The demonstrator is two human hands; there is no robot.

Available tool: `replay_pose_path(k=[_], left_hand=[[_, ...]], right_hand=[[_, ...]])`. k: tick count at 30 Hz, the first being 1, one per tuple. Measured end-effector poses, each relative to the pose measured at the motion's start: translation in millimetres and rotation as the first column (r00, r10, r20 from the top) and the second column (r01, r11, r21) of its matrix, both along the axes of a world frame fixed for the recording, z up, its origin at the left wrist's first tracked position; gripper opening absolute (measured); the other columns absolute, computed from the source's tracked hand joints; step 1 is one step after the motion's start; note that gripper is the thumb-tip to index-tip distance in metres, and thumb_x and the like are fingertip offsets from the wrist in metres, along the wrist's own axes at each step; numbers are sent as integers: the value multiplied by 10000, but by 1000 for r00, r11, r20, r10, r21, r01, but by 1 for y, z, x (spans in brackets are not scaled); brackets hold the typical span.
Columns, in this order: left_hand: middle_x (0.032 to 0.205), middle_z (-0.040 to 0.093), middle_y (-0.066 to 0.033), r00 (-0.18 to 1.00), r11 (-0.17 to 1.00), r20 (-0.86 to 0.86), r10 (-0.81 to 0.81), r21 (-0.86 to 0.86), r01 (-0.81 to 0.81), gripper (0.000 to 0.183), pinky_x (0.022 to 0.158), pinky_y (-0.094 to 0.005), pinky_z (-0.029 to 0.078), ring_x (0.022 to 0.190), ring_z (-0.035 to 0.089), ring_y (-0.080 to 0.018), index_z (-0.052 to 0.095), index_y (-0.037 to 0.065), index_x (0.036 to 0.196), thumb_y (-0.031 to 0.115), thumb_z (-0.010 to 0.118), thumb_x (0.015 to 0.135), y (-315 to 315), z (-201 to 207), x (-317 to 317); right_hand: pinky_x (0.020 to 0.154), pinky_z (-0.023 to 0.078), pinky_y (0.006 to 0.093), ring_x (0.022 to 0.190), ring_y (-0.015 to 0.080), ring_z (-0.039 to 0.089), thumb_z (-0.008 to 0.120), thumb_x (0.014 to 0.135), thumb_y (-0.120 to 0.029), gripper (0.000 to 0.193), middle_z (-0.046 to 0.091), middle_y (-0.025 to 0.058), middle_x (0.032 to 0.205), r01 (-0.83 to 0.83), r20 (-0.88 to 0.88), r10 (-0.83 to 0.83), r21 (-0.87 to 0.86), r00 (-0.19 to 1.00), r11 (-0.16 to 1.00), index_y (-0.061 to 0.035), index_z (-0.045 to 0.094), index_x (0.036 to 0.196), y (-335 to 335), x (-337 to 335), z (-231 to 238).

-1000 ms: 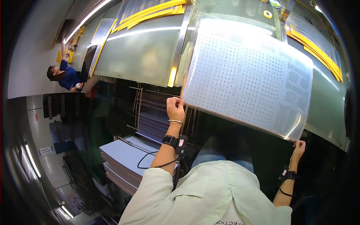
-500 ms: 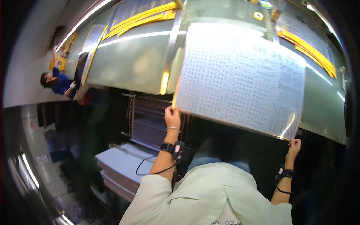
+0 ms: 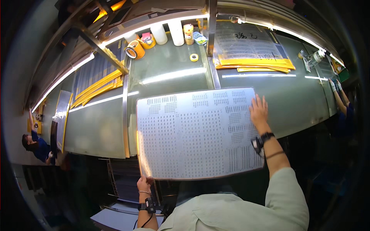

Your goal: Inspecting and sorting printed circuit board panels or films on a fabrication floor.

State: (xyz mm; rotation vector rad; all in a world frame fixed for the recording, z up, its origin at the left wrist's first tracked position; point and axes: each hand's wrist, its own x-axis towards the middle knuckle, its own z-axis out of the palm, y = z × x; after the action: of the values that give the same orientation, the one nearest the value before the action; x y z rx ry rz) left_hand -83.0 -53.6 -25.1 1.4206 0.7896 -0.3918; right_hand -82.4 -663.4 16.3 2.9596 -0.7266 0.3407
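A large, pale, rectangular panel [image 3: 200, 154] covered with rows of small dark marks lies in front of me, its far part over the greenish worktable and its near edge towards my body. My left hand [image 3: 143, 184] is closed on the panel's near left corner, with the thumb on the edge. My right hand [image 3: 259, 111] rests at the far right edge, fingers spread and stretched out against the surface. Dark bands with small devices sit on both my wrists.
Rolls of tape [image 3: 135, 49], white cylinders [image 3: 176, 32] and a yellow ring [image 3: 194, 57] stand at the back. Yellow-edged clear sheets [image 3: 254, 61] lie back right, others [image 3: 100, 88] left. Pale sheets [image 3: 119, 219] are stacked lower left. A person [image 3: 38, 146] works at left; another's gloved hands [image 3: 335, 85] show right.
The panel has turned and levelled, and its far edge has come nearer. My right hand has left the near right corner for the far right edge; my left hand keeps its corner.
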Motion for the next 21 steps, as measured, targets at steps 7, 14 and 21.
replay_pose_path(k=[7, 14, 21], left_hand=[[745, 599, -96, 999, 968, -33, -37, 248, 44, 267, 608, -309, 494, 646, 590, -198, 537, -9, 894, 255, 494, 885, 13, 6, 1], [1249, 447, -181, 431, 9, -26, -902, 997, 81, 631, 995, -414, 276, 1196, 365, -339, 418, 6, 1245, 214, 654, 699, -71, 53, 116], [1411, 279, -56, 487, -1, -14, -873, 1000, 28, 644, 1019, -560, 145, 1318, 196, -277, 342, 51, 1321, 437, 488, 826, -148, 14, 274]], right_hand=[[1011, 247, 474, 1244, 309, 302, 493, 845, -257, 474, 374, 90, 1328, 12, 26, -14, 96, 1000, 995, -63, 401, 1268, -33, 64, -23], [1020, 251, 428, 1239, 286, 324, 454, 860, -214, 423, 408, 111, 1298, -22, -56, 22, -15, 998, 1000, -35, 418, 1242, -33, 60, -18], [1036, 219, 426, 1239, 310, 323, 414, 867, -173, 417, 397, 143, 1310, -53, 112, 52, 6, 992, 999, -24, 406, 1257, -30, 50, -26]])
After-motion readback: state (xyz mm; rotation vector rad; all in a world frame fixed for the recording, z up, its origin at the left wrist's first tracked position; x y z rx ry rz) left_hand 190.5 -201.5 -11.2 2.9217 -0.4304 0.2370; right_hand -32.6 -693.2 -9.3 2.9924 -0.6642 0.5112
